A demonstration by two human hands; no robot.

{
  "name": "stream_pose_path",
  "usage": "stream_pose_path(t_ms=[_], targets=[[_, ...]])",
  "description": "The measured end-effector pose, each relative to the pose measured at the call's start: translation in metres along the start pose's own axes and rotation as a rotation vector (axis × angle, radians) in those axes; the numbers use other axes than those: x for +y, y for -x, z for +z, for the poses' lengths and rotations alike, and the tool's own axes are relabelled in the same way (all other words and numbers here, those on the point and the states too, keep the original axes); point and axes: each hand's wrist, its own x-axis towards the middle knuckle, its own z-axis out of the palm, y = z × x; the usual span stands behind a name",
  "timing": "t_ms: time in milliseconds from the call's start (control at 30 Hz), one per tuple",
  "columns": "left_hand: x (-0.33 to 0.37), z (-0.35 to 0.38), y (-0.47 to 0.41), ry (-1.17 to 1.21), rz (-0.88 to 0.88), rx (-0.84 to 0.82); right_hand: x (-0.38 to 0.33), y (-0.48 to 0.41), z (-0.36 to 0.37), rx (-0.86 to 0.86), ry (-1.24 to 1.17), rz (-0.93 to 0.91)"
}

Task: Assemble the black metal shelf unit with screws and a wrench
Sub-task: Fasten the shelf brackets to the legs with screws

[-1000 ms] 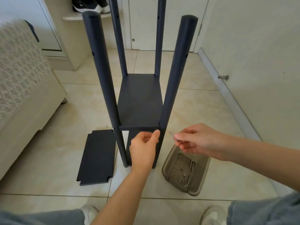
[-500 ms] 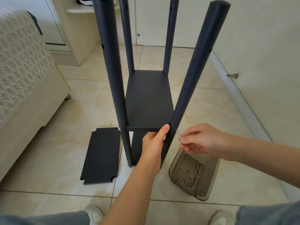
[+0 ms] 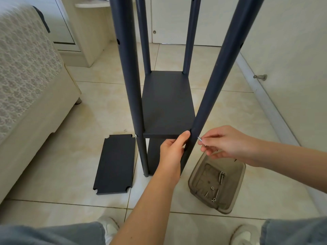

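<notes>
Near-right post (image 3: 203, 112) of black shelf unit gripped by left hand (image 3: 170, 152); screw (image 3: 200, 140) pinched in right hand (image 3: 228, 144), tip beside post.

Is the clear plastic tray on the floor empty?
No, several silver screws lie inside the clear plastic tray beside the black metal shelf unit.

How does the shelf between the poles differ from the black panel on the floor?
The fitted shelf sits raised between four poles, corners hidden; the loose panel lies flat on the tiles, notched corners showing. The left hand grips the fitted shelf's corner; no hand touches the loose panel. Both are black rectangles.
</notes>
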Motion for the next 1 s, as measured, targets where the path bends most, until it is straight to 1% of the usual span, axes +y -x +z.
stream_pose_path(t_ms=[167, 300, 500, 633, 733, 833, 1000], targets=[[0.001, -0.001, 0.000, -0.007, 0.001, -0.002, 0.002, -0.005, 0.002, 0.012, -0.028, -0.028], [0.003, 0.000, 0.003, -0.021, -0.002, -0.006, 0.005, -0.004, 0.000, -0.054, -0.046, -0.062], [0.001, -0.001, 0.002, -0.021, 0.006, -0.002, 0.013, -0.010, -0.002, 0.008, 0.143, -0.218], [0.001, -0.002, 0.002, -0.027, 0.010, -0.007, 0.019, -0.013, -0.004, 0.097, 0.447, -0.393], [0.000, -0.003, 0.001, -0.041, 0.020, -0.019, 0.022, -0.013, -0.006, 0.120, 0.596, -0.488], [0.001, -0.003, 0.000, -0.031, 0.019, -0.030, 0.023, -0.014, -0.007, 0.117, 0.636, -0.522], [0.001, -0.003, 0.000, -0.018, 0.013, -0.021, 0.023, -0.015, -0.008, 0.100, 0.600, -0.531]])
